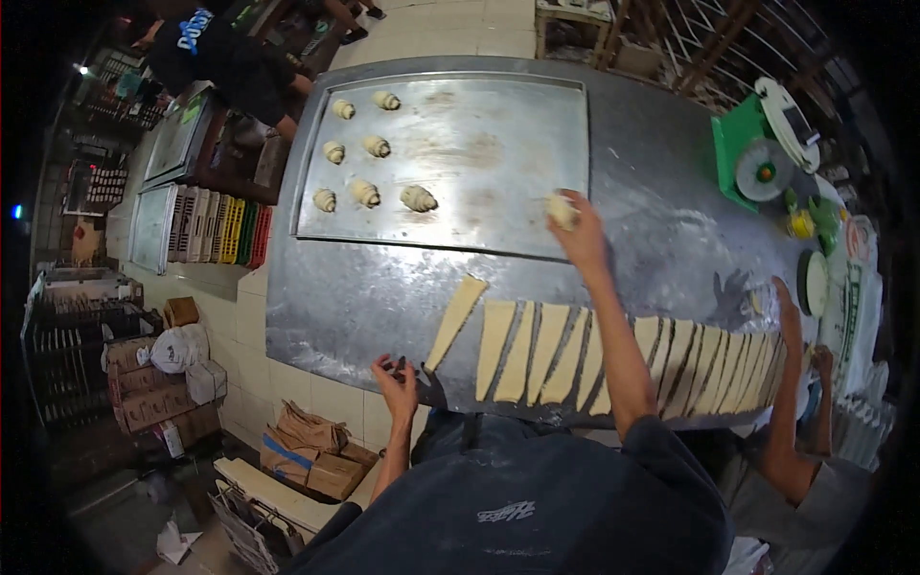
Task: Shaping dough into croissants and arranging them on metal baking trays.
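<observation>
My right hand grips a pale rolled piece of dough over the right end of a large metal baking tray. Several rolled pastries sit spaced on the tray's left half. My left hand is at the table's near edge with fingers apart and partly bent, nothing visible in them. Just right of it, a long, tapered dough strip lies at a slant. A row of more dough strips spreads along the near side of the grey metal table, partly hidden by my right forearm.
A co-worker's hands and arms are at the table's right end. A green scale stands at the back right. Another person works at back left, near stacked plastic crates. Boxes and sacks lie on the floor at left.
</observation>
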Demonstrator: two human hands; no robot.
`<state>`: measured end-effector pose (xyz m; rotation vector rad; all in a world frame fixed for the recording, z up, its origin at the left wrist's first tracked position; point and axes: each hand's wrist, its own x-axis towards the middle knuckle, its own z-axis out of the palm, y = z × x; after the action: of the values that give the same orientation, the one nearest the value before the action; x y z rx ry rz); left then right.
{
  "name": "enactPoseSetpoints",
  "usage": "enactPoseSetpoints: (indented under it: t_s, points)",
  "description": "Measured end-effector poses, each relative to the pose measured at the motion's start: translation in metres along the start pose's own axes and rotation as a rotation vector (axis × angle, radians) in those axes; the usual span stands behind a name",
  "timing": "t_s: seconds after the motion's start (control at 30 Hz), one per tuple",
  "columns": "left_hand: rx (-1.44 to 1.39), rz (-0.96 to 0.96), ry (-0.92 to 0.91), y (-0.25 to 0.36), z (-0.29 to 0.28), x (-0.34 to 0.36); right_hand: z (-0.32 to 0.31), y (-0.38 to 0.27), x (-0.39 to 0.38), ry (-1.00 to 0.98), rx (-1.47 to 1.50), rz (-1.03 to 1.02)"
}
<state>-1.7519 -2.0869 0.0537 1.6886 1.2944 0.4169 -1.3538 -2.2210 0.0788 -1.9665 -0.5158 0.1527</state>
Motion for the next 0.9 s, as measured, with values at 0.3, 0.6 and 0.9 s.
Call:
enactPoseSetpoints:
  t_s: [0.3, 0.6, 0.9]
  points:
    - [-0.183, -0.113, 0.048, -0.021, -0.046, 0.04, 0.236, -0.059, 0.142, -0.016, -0.171, -0.384]
    - [-0.179, -0.092, 0.251, -0.057, -0.114, 0.104, 0.25, -0.097, 0.064, -0.101, -0.344, -0.322]
    - [-0.168, 0.162, 0.08, -0.015, -0.092, 0.143, 0.263, -0.044, 0.024, -0.184, -0.515, -0.481]
